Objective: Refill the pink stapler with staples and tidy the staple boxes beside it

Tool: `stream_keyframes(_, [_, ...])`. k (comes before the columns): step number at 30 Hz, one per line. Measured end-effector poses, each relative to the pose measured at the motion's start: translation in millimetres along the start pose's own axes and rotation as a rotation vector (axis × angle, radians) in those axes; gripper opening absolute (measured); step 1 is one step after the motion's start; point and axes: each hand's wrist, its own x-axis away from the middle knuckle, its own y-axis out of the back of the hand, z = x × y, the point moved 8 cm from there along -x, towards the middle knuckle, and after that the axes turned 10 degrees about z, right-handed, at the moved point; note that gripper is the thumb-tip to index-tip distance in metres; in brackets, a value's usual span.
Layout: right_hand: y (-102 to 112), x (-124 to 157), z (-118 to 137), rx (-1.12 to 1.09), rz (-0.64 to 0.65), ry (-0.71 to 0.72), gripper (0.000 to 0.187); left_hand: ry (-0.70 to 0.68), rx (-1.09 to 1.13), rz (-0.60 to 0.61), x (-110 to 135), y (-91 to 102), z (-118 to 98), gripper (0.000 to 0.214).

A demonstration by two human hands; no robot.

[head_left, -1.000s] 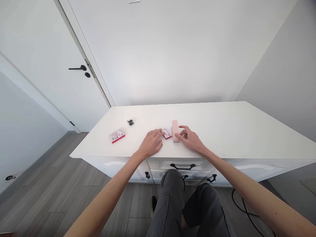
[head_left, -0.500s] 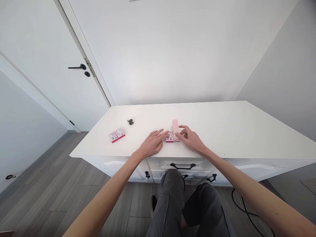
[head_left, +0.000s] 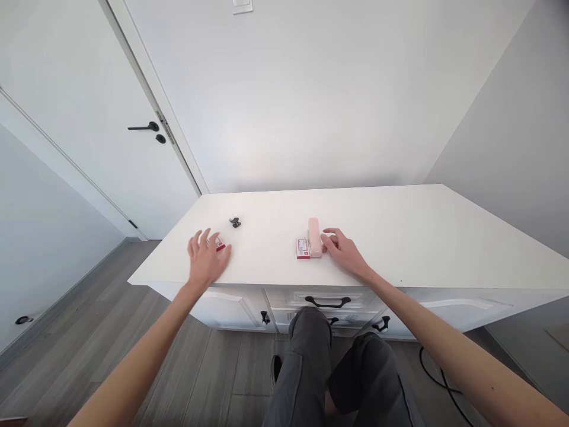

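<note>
My left hand (head_left: 207,261) is over a small red-and-white box (head_left: 219,244) at the left of the cabinet top, fingers spread and covering most of it. Whether they touch the box I cannot tell. My right hand (head_left: 344,252) rests at the right side of a pink oblong thing (head_left: 315,238) that looks like a stapler. Its thumb and forefinger are slightly apart, close to the pink edge, and the other fingers are curled. Against the left side of the pink thing lies a second small red-and-white box (head_left: 303,249).
A small black item (head_left: 235,222), perhaps a clip, lies beyond my left hand. The white cabinet top (head_left: 400,231) meets the wall at the back. Below its front edge are drawers with a black handle (head_left: 328,302). A black cable (head_left: 444,382) runs over the floor at right.
My left hand has left the box beside the pink thing and moved left over the other box. My right hand has eased its fingers off the pink thing's top. The view tilted up slightly.
</note>
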Motion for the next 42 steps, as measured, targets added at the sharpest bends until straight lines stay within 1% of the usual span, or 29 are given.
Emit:
stream_keyframes(2, [-0.2, -0.5, -0.4, 0.001, 0.001, -0.003, 0.047, 0.088, 0.042, 0.08, -1.1, -1.3, 29.6, 0.059])
stream_keyframes(3, [-0.4, -0.7, -0.4, 0.002, 0.002, -0.003, 0.046, 0.121, 0.065, 0.111, -1.5, -2.3, 39.9, 0.064])
stream_keyframes(5, [-0.4, -0.9, -0.2, 0.003, 0.003, 0.001, 0.046, 0.147, 0.114, 0.172, -2.8, -5.7, 50.3, 0.071])
stream_keyframes(7, [-0.1, -1.2, 0.2, 0.004, 0.0, 0.01, 0.045, 0.129, 0.147, 0.222, -4.6, -9.5, 50.7, 0.075])
stream_keyframes(10, [0.0, -1.8, -0.3, 0.002, 0.001, 0.012, 0.043, 0.074, 0.162, 0.289, -6.5, -15.1, 44.5, 0.074])
stream_keyframes(14, [-0.5, -2.5, -1.6, -0.006, 0.008, 0.004, 0.042, 0.017, 0.175, 0.334, -5.7, -20.3, 33.9, 0.073])
stream_keyframes(16, [-0.5, -2.9, -1.8, -0.006, 0.005, 0.006, 0.042, -0.022, 0.197, 0.334, -4.9, -22.9, 23.0, 0.072])
stream_keyframes(19, [-0.5, -3.4, -2.1, -0.003, 0.001, 0.009, 0.041, -0.103, 0.258, 0.325, -3.9, -28.6, -5.5, 0.068])
stream_keyframes(21, [-0.5, -3.8, -2.6, -0.001, 0.003, 0.008, 0.041, -0.156, 0.314, 0.336, -3.5, -33.8, -31.3, 0.067])
stream_keyframes(26, [-0.2, -4.7, -3.3, 0.013, 0.003, 0.015, 0.04, -0.262, 0.483, 0.406, -1.7, -46.1, -102.7, 0.066])
stream_keyframes(28, [0.2, -5.1, -3.0, 0.022, -0.004, 0.024, 0.04, -0.291, 0.535, 0.429, -1.2, -50.1, -126.5, 0.066])
stream_keyframes(30, [0.4, -5.4, -2.6, 0.026, -0.01, 0.033, 0.04, -0.32, 0.569, 0.439, -1.3, -53.7, -145.3, 0.066])
stream_keyframes(32, [0.6, -5.7, -1.8, 0.023, -0.014, 0.039, 0.039, -0.35, 0.584, 0.442, -2.2, -57.0, -159.2, 0.066])
stream_keyframes(35, [1.1, -6.0, -0.6, 0.018, -0.018, 0.042, 0.039, -0.388, 0.572, 0.44, -4.0, -60.4, -171.6, 0.067])
stream_keyframes(42, [1.3, -5.9, -0.8, 0.015, -0.02, 0.034, 0.039, -0.432, 0.533, 0.447, -5.0, -63.2, -178.7, 0.073])
